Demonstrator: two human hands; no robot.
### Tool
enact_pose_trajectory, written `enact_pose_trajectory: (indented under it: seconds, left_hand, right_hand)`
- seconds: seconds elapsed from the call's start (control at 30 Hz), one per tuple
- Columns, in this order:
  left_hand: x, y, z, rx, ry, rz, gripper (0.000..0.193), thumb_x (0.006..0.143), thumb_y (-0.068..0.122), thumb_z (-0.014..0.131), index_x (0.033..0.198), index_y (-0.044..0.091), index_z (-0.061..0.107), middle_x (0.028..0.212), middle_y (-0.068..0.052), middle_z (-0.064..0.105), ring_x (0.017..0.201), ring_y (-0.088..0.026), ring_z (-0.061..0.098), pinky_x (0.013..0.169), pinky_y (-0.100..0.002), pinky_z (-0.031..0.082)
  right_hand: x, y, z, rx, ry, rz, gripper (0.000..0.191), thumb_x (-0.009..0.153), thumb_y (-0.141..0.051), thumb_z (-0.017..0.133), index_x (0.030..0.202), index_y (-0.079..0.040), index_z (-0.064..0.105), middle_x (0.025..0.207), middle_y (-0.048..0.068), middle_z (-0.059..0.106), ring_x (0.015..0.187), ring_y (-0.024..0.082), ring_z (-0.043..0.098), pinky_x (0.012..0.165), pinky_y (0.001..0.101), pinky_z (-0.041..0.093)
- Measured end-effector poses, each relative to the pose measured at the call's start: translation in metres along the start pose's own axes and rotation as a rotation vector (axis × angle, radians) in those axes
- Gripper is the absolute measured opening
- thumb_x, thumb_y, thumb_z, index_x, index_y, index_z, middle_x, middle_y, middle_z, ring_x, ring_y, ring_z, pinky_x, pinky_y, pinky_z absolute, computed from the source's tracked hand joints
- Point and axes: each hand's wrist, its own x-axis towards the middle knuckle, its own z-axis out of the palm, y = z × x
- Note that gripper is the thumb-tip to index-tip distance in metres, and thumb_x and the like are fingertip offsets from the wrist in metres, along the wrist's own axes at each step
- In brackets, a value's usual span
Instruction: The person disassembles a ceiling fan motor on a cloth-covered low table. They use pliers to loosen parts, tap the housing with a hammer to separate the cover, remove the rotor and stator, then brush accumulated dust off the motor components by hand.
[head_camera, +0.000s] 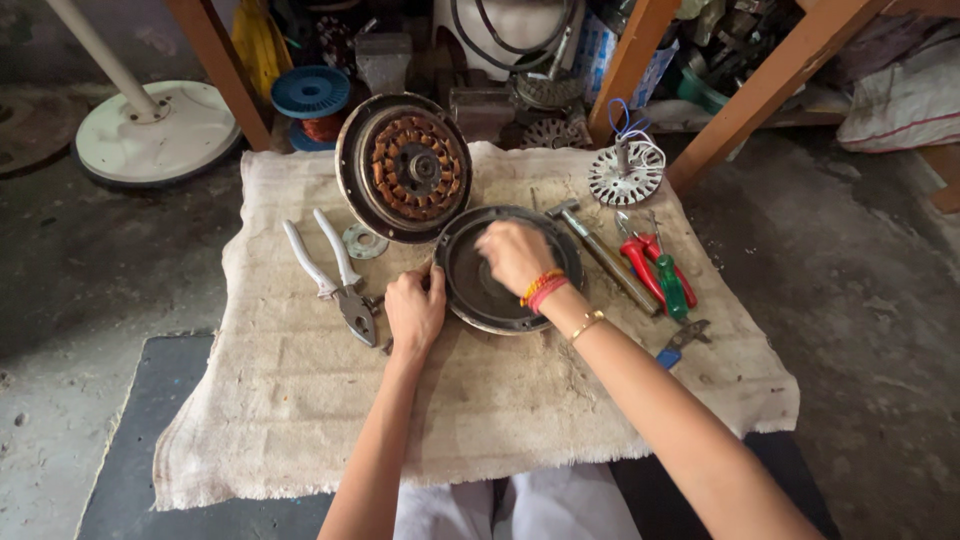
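Note:
A round dark metal motor cover (470, 290) lies open side up on a beige cloth (500, 420). My left hand (414, 312) grips its left rim. My right hand (514, 256), with red and orange threads at the wrist, reaches inside the cover with fingers bunched; whether it holds anything small I cannot tell. Behind it, the other motor half (405, 165) with copper windings leans tilted, touching the cover's far edge.
White-handled pliers (335, 280) and a washer (364, 241) lie left of the cover. A hammer (600, 255), red and green handled tools (660, 275) and a white wound stator (627, 172) lie right. Wooden legs (770, 85), a fan base (155, 130) and clutter stand behind.

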Motion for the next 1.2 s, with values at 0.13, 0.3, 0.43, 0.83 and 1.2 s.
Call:
enact_pose_trajectory:
  seconds: [0.13, 0.3, 0.43, 0.83, 1.2]
  left_hand:
    - [0.0, 0.0, 0.0, 0.023, -0.017, -0.041, 0.033, 0.095, 0.029, 0.062, 0.113, 0.006, 0.077, 0.076, -0.028, 0.067, 0.074, -0.043, 0.07, 0.07, -0.049, 0.055]
    - [-0.001, 0.001, -0.001, 0.001, -0.007, -0.008, 0.033, 0.095, 0.029, 0.062, 0.111, 0.005, 0.077, 0.078, -0.027, 0.068, 0.076, -0.042, 0.071, 0.071, -0.048, 0.056]
    - [0.0, 0.002, -0.001, 0.024, -0.004, -0.028, 0.033, 0.093, 0.028, 0.063, 0.113, 0.007, 0.078, 0.078, -0.028, 0.068, 0.075, -0.044, 0.07, 0.07, -0.05, 0.055]
    - [0.0, -0.002, 0.003, 0.032, -0.019, -0.056, 0.034, 0.094, 0.029, 0.063, 0.111, 0.003, 0.077, 0.075, -0.029, 0.068, 0.073, -0.043, 0.071, 0.069, -0.049, 0.056]
    - [-0.001, -0.002, 0.002, 0.015, -0.012, -0.03, 0.033, 0.095, 0.029, 0.062, 0.11, 0.004, 0.077, 0.077, -0.027, 0.069, 0.074, -0.043, 0.071, 0.071, -0.049, 0.056]
  right_hand:
    - [0.001, -0.004, 0.003, 0.029, 0.079, 0.004, 0.011, 0.079, -0.006, 0.072, 0.087, -0.011, 0.079, 0.088, 0.008, 0.073, 0.082, 0.029, 0.071, 0.075, 0.0417, 0.057]
    - [0.004, 0.0, -0.003, -0.045, 0.018, -0.068, 0.01, 0.082, -0.006, 0.073, 0.087, -0.01, 0.08, 0.084, 0.009, 0.072, 0.083, 0.03, 0.07, 0.076, 0.0425, 0.056]
    - [0.003, 0.0, -0.004, -0.136, 0.048, 0.074, 0.015, 0.079, -0.004, 0.07, 0.086, -0.011, 0.08, 0.089, 0.008, 0.073, 0.085, 0.029, 0.07, 0.077, 0.0402, 0.057]
    - [0.002, -0.002, -0.037, -0.122, 0.088, -0.116, 0.013, 0.077, -0.007, 0.073, 0.087, -0.013, 0.08, 0.087, 0.006, 0.075, 0.087, 0.03, 0.07, 0.078, 0.042, 0.055]
    - [-0.024, 0.05, -0.066, 1.1, 0.087, 0.323, 0.02, 0.093, -0.006, 0.06, 0.106, 0.009, 0.066, 0.119, 0.01, 0.076, 0.102, 0.016, 0.075, 0.09, 0.0261, 0.062]
